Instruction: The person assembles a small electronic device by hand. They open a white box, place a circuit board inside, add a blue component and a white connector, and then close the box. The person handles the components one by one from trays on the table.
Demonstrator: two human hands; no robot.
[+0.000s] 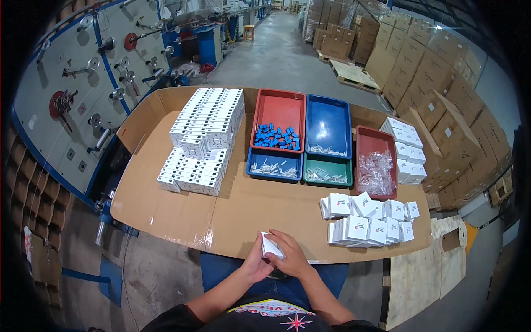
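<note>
My left hand and my right hand meet at the front edge of the cardboard-covered table. Between them they hold a small white carton. The fingers of both hands wrap round it, so only part of its white face shows. To the right lie rows of similar white cartons with a small print mark, some tilted against each other. On the left rises a tall stack of white switch-like units with dark slots along their edges.
A red tray holds blue plugs. A blue tray, a small blue tray and a green tray contain pale pins. Clear bags fill another red tray. White boxes stand at the right edge.
</note>
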